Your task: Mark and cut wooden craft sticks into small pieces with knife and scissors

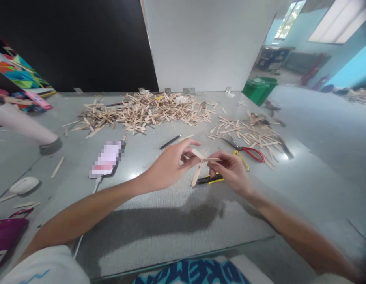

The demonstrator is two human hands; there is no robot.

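My left hand (170, 163) and my right hand (230, 170) meet above the grey table (159, 221), both pinched on a small cross of wooden sticks (200, 163). The left fingers hold its upper left stick. The right fingers grip the thin stick pointing right. One longer stick hangs down and to the left from the joint. A yellow and black utility knife (211, 180) lies on the table just below the hands.
A big heap of wooden sticks (141, 112) lies at the back, a smaller heap (251, 132) to the right with red-handled scissors (246, 150). A black pen (170, 142), a phone (107, 159), a green bin (258, 90) and a white mouse-like object (23, 185) are also around.
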